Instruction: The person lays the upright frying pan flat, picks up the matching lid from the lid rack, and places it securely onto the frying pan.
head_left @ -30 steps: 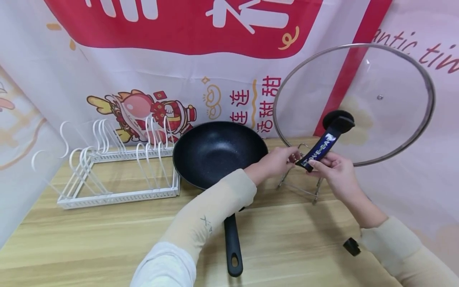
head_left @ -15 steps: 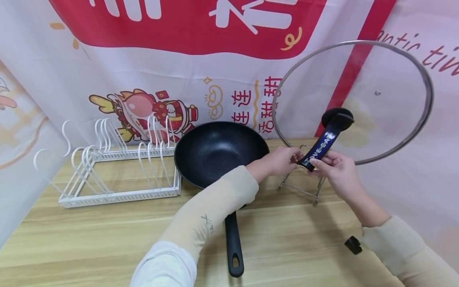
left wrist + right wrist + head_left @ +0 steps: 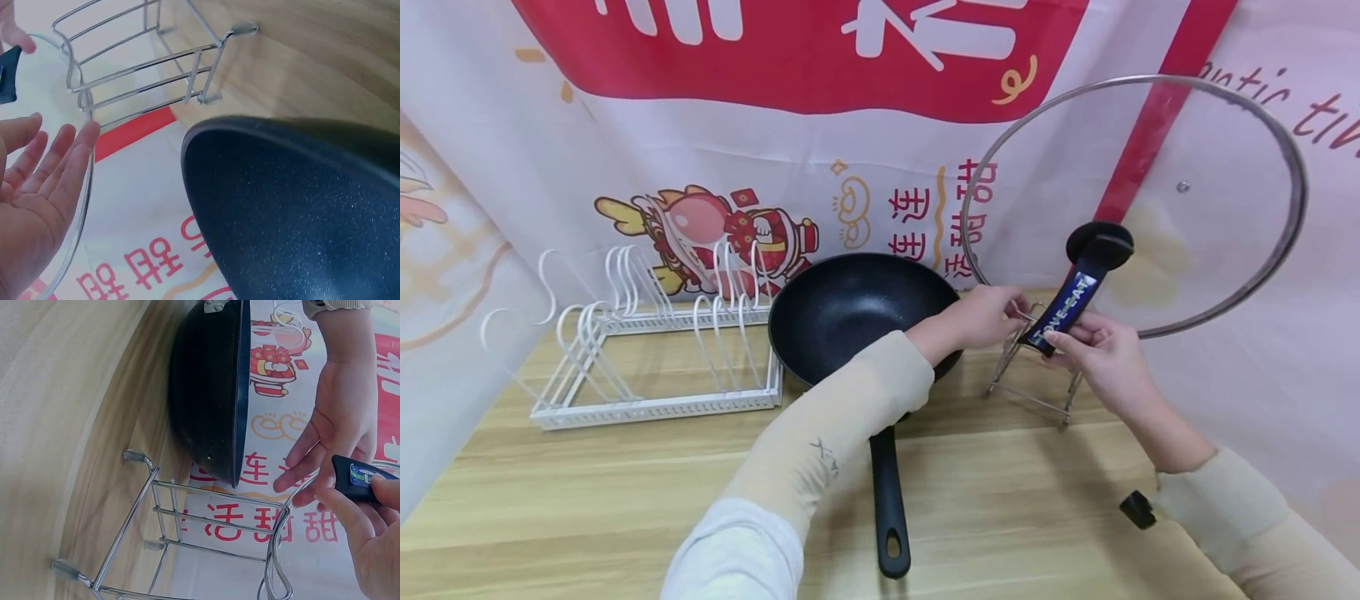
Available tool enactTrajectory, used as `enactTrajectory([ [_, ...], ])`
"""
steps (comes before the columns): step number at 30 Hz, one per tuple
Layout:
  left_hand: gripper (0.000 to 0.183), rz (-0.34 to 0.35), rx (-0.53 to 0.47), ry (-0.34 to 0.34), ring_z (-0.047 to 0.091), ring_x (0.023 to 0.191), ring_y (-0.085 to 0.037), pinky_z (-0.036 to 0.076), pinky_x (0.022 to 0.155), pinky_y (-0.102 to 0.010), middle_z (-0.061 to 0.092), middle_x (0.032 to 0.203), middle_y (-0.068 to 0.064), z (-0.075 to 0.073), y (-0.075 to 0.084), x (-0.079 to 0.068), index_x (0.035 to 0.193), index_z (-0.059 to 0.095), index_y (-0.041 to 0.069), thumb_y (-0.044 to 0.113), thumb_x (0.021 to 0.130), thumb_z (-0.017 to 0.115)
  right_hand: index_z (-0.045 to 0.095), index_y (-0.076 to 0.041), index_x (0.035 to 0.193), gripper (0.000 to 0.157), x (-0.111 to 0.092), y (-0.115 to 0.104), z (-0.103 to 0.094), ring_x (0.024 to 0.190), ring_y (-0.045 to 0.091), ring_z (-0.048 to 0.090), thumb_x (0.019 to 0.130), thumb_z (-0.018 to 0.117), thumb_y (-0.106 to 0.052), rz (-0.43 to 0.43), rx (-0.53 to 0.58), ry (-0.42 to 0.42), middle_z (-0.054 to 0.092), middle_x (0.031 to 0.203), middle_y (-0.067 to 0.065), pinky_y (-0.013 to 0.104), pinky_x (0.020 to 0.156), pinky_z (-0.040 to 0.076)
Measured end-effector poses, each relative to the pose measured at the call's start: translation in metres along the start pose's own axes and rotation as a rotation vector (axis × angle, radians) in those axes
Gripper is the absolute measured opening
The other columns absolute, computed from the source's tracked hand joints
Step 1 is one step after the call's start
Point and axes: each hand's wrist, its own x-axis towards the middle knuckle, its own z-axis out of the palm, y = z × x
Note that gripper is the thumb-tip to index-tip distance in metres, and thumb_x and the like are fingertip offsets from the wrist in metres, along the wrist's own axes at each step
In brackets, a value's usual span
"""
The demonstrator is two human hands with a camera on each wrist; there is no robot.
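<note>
A large glass lid [image 3: 1225, 250] with a metal rim stands tilted nearly upright at the small wire lid stand [image 3: 1030, 402]. Its black handle [image 3: 1063, 310] bears a blue label and points down toward me. Thumb and fingers of my right hand [image 3: 1108, 358] pinch the lower end of that handle. My left hand [image 3: 985, 317] is beside the stand, its fingers fairly straight; in the left wrist view those fingertips [image 3: 90, 131] lie right at the lid's rim. The right wrist view shows the left hand's fingers close to the stand's curved top wire [image 3: 278, 550].
A black wok [image 3: 850, 308] sits left of the stand, its handle [image 3: 889, 508] toward me, with my left forearm crossing over it. Farther left is a white pan rack [image 3: 655, 412] with curved dividers. A small black object [image 3: 1138, 509] shows by my right sleeve. A printed cloth hangs behind.
My left hand has shifted slightly up and left, away from the handle's end. The lid's upper edge leans slightly higher, with the right hand still on the handle. The view has shifted a little.
</note>
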Motion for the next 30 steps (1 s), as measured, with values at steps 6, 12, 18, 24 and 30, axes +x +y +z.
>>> enactTrajectory([
  [6, 0.018, 0.065, -0.055, 0.106, 0.065, 0.101, -0.012, 0.052, 0.082, -0.022, 0.071, 0.113, -0.004, -0.018, -0.003, -0.01, 0.121, 0.064, 0.009, 0.017, 0.105, 0.061, 0.058, 0.019, 0.112, 0.02, -0.001, -0.003, 0.0, 0.078, 0.009, 0.074, 0.094, 0.062, 0.014, -0.017, -0.053, -0.001, 0.076, 0.09, -0.008, 0.027, 0.068, 0.061],
  [12, 0.015, 0.099, -0.07, 0.212, 0.065, 0.101, -0.012, 0.052, 0.087, -0.022, 0.072, 0.11, -0.004, -0.035, -0.01, -0.018, 0.116, 0.067, 0.008, 0.016, 0.105, 0.062, 0.053, 0.025, 0.117, 0.028, -0.001, -0.005, -0.002, 0.08, 0.009, 0.074, 0.093, 0.063, 0.015, -0.024, -0.081, -0.004, 0.076, 0.091, -0.009, 0.029, 0.068, 0.061],
  [18, 0.015, 0.085, -0.093, 0.28, 0.066, 0.103, -0.015, 0.052, 0.09, -0.024, 0.072, 0.113, -0.004, -0.05, -0.015, -0.028, 0.117, 0.067, 0.008, 0.015, 0.104, 0.062, 0.05, 0.028, 0.121, 0.034, 0.001, -0.009, -0.005, 0.082, 0.009, 0.074, 0.094, 0.063, 0.014, -0.023, -0.087, -0.027, 0.076, 0.093, -0.008, 0.032, 0.07, 0.061],
  [24, 0.016, 0.077, -0.144, 0.348, 0.068, 0.092, -0.014, 0.054, 0.081, -0.027, 0.071, 0.109, -0.005, -0.063, -0.021, -0.039, 0.117, 0.067, 0.008, 0.016, 0.104, 0.062, 0.053, 0.025, 0.117, 0.027, 0.001, -0.012, -0.005, 0.081, 0.009, 0.074, 0.094, 0.062, 0.014, -0.039, -0.111, -0.051, 0.076, 0.091, -0.009, 0.032, 0.069, 0.061],
  [30, 0.015, 0.077, -0.165, 0.437, 0.067, 0.09, -0.013, 0.055, 0.082, -0.028, 0.071, 0.106, -0.002, -0.074, -0.026, -0.049, 0.116, 0.067, 0.008, 0.016, 0.103, 0.064, 0.051, 0.029, 0.119, 0.031, -0.002, -0.016, -0.004, 0.081, 0.009, 0.074, 0.095, 0.062, 0.013, -0.034, -0.15, -0.05, 0.076, 0.094, -0.003, 0.032, 0.07, 0.061],
])
